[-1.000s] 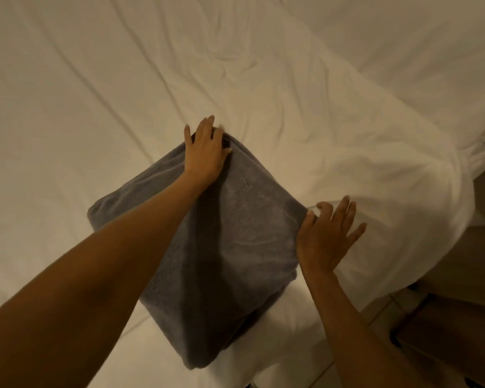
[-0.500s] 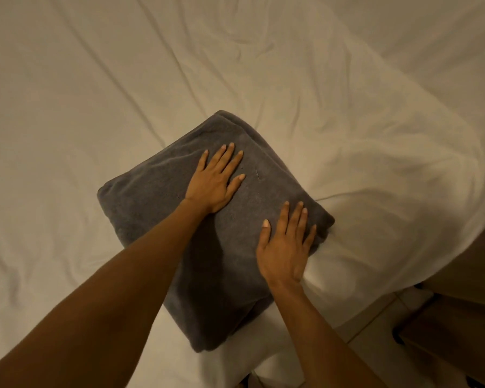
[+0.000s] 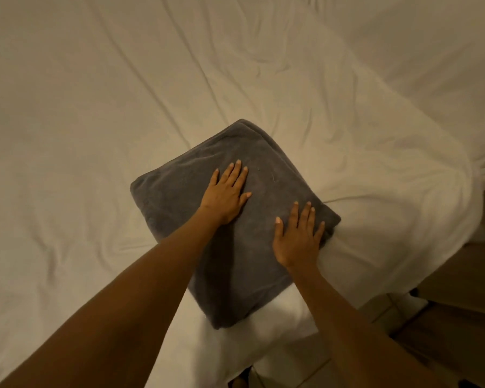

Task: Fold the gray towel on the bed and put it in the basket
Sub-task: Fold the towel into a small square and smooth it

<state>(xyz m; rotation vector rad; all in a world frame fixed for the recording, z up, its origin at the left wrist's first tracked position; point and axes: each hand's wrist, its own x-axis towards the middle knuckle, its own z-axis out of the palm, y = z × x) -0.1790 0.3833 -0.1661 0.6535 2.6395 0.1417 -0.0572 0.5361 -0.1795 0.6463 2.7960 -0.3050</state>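
Note:
The gray towel [image 3: 252, 152] lies folded into a thick square on the white bed [image 3: 95, 107], near the bed's corner. My left hand [image 3: 226, 196] rests flat on the middle of the towel, fingers spread and pointing away from me. Flat on the towel's right part, close to its right corner, lies my right hand [image 3: 297, 236] with fingers apart. Neither hand grips the cloth. No basket is in view.
The wrinkled white sheet covers the bed all around the towel. The bed's corner [image 3: 445, 219] drops off at the right. Beyond it, at the lower right, are a tiled floor [image 3: 389, 312] and brown wooden furniture [image 3: 459, 275].
My left hand slid back from the towel's far corner to its middle. My right hand moved from the right edge onto the towel's top. Both now lie flat on it.

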